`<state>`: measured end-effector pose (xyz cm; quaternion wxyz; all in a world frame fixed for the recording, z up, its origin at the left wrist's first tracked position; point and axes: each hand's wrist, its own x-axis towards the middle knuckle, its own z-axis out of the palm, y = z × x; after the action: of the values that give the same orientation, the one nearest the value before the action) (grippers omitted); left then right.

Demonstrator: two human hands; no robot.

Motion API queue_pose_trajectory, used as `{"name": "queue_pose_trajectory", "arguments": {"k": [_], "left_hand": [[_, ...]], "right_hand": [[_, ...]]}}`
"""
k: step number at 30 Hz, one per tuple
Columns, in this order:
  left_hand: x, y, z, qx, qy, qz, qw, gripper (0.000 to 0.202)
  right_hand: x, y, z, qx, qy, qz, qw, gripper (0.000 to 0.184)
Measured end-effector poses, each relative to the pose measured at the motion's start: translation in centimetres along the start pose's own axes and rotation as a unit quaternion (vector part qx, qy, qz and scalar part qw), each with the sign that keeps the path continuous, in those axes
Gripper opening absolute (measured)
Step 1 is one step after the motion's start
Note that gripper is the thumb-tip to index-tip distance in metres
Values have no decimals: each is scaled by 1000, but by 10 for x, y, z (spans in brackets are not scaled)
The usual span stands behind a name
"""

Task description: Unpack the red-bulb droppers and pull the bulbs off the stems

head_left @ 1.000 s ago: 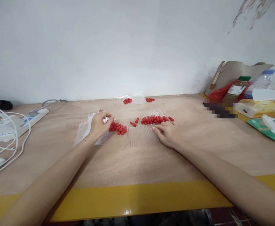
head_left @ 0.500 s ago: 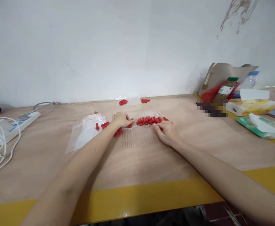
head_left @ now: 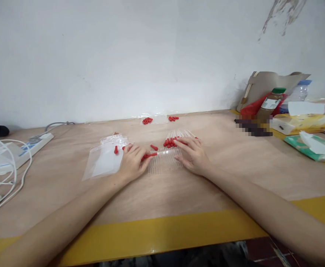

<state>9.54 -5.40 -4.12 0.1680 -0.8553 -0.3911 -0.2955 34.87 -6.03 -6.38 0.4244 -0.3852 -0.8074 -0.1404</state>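
Observation:
Glass tubes capped with red rubber bulbs [head_left: 169, 142] lie in a fanned row at the middle of the table, tubes pointing to the wall. In front of them lies a row of bare clear tubes [head_left: 162, 165]. My left hand [head_left: 133, 161] is curled over a pile of loose red bulbs, and a red rubber bulb [head_left: 152, 154] sticks out from its fingers. Most of that pile is hidden under the hand. My right hand [head_left: 194, 155], fingers stretched and thumb apart, rests over the right end of the capped row. A single loose bulb [head_left: 153, 147] lies between the hands.
Clear plastic bags [head_left: 99, 163] lie left, with a red bulb [head_left: 116, 150] on them. Further bulbs [head_left: 147, 121] sit by the wall. A power strip [head_left: 37, 146] with white cables stands far left. A bottle [head_left: 272, 102], tissue pack [head_left: 304, 123] and green wipes pack [head_left: 315, 148] are right.
My left hand has moved back toward me and left, from beside the capped row onto the loose bulbs. A bulb now lies where it was. My right hand has spread over the capped row.

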Motion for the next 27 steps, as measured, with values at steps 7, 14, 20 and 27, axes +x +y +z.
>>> {"name": "queue_pose_trajectory", "arguments": {"k": [7, 14, 20, 27], "left_hand": [[-13, 6, 7, -25, 14, 56, 998, 8], [-7, 11, 10, -42, 17, 83, 996, 18], [-11, 6, 7, -21, 10, 116, 993, 11], [-12, 11, 5, -12, 6, 147, 989, 11]], "right_hand": [[0, -16, 8, -4, -43, -64, 997, 24], [-1, -19, 10, 7, -45, -92, 995, 22], [-1, -23, 5, 20, -43, -114, 992, 21], [-4, -25, 2, 29, -41, -120, 991, 20]]}}
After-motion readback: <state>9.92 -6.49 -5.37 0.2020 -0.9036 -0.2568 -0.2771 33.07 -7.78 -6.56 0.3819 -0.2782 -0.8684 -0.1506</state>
